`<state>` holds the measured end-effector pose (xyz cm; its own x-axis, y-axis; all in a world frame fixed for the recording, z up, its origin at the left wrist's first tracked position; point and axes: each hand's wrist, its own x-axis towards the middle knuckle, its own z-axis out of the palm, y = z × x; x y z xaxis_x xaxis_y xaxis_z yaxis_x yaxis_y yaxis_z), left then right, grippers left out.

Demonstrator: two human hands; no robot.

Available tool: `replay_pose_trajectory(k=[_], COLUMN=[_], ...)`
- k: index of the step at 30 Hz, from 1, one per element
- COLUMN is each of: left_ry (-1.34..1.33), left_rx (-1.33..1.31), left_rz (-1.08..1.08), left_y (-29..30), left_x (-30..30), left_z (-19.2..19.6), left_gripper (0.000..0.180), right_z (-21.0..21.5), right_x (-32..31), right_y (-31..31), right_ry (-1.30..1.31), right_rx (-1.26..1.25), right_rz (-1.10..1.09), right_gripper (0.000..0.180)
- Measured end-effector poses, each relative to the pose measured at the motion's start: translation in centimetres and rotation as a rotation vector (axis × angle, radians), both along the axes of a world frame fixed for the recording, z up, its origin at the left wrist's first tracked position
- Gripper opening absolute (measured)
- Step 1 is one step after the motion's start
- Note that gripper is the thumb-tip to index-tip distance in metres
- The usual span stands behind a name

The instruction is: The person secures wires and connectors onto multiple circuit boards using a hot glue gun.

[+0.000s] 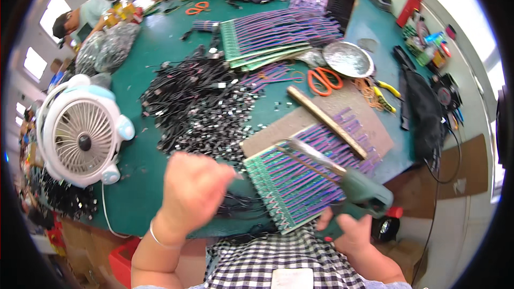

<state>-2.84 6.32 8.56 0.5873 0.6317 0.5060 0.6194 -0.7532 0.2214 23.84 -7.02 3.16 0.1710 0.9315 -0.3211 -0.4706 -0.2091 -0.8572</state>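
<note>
My right hand [350,230] grips a dark green soldering gun [367,190]. The gun's metal front part reaches up and left over a green circuit board panel [262,182] with rows of purple and blue ribbon wires [308,168]. My left hand [195,187] is a closed fist, raised left of the panel. A small pale bit shows at its fingertips, too blurred to name. A long bar [326,123] lies across the wires, and a brown board [278,134] is under the panel. Behind my left hand spreads a heap of black cables [187,101] with small connectors.
A white and blue fan [83,134] stands at left. Farther back lie stacked wired panels [267,40], a round metal dish [348,59], orange scissors [324,81] and yellow-handled pliers [384,99]. A black bag [420,112] lies at the right edge. Another person [88,16] works far left.
</note>
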Motion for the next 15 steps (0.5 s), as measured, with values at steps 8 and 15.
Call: replay_pose_trajectory(k=[8, 15], left_ry=[-0.129, -0.096], left_rx=[-0.375, -0.450], left_rz=[-0.191, -0.176], left_y=[-4.1, -4.7], left_x=[4.6, 4.6], left_z=[-2.5, -2.9], left_gripper=[0.016, 0.012], right_z=[0.7, -0.1], right_x=[-2.8, -3.6], right_y=[3.1, 2.5], right_ry=[-0.097, -0.314], right_rx=[-0.077, 0.043], right_rz=[0.343, 0.363], right_gripper=[0.028, 0.021])
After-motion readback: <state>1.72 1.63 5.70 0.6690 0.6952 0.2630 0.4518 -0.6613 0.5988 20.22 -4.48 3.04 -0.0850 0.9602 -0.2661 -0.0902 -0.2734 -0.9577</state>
